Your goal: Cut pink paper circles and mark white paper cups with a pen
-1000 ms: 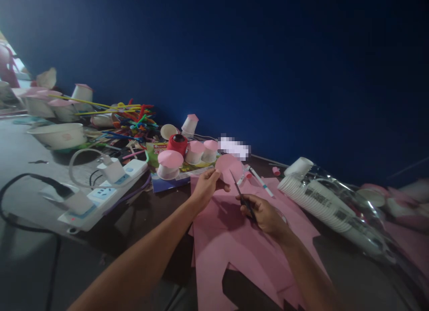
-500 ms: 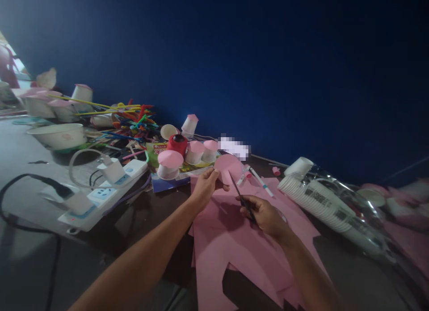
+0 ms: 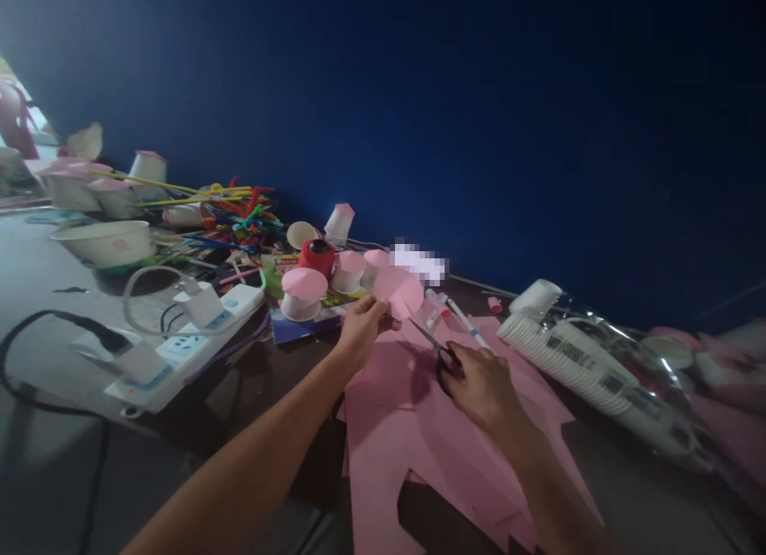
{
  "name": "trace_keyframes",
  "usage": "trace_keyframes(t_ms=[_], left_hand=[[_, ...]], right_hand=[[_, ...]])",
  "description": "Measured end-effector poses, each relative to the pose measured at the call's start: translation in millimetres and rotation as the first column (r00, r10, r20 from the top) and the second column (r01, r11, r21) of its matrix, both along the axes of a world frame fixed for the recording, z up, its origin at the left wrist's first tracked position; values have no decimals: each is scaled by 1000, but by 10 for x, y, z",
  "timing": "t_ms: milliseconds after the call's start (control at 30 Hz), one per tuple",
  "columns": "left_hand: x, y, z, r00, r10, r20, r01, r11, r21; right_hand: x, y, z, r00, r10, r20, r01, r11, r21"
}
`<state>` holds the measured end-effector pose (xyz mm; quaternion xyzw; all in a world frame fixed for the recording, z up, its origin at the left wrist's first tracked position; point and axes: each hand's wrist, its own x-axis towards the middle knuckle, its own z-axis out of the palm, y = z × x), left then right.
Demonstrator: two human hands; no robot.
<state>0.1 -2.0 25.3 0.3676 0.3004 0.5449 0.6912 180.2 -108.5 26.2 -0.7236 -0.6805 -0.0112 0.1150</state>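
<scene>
My left hand (image 3: 365, 325) pinches the lower left edge of a pink paper circle (image 3: 398, 290), which has a slit at its lower edge. In my right hand (image 3: 479, 379) is a pair of scissors (image 3: 428, 336) with dark handles. Their blades point up and left toward the circle, a little below it and apart from it. Pink paper sheets (image 3: 388, 443) lie under both hands. Just beyond the left hand stands a white paper cup with a pink paper top (image 3: 302, 292).
A white power strip (image 3: 185, 344) with plugged-in chargers lies at the left. Coloured pipe cleaners (image 3: 239, 204) are heaped behind it, near a white bowl (image 3: 104, 244). Stacked paper cups in clear plastic (image 3: 568, 360) lie at the right. A white marker (image 3: 467, 322) rests on the sheets.
My right hand has drawn the scissors back from the circle, slightly down and right, turning them. The paper circle has shifted a little left and down in my left hand.
</scene>
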Motion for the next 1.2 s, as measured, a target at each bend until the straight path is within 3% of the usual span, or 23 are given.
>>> trace_keyframes(t_ms=[167,300,400,500,600,800,967,1100,1200], left_hand=[[18,-2,-43,997,-51,-61,55,996,63],[25,3,-82,987,-40,-152,64,986,155],[23,3,-106,967,-45,-252,97,975,198],[35,-7,-125,939,-101,-330,174,964,199],[59,-38,-130,917,-188,-353,270,942,200],[75,-133,-87,864,-285,-416,369,919,137],[82,-170,-59,872,-366,-325,414,906,91],[78,-169,-58,852,-312,-420,394,911,124],[82,-164,-66,778,-231,-584,396,902,171]], right_hand=[[-108,-90,27,991,26,131,-26,1000,-6],[-122,-94,56,996,33,83,-41,995,86],[-72,-42,59,972,53,-230,5,969,245],[-13,28,47,785,83,-614,122,951,284],[7,84,24,653,76,-753,182,950,254],[-10,139,-88,579,68,-813,195,956,219],[-9,144,-149,574,63,-817,221,948,228],[-22,123,-108,562,62,-825,226,948,225],[-35,109,-78,526,74,-847,221,950,221]])
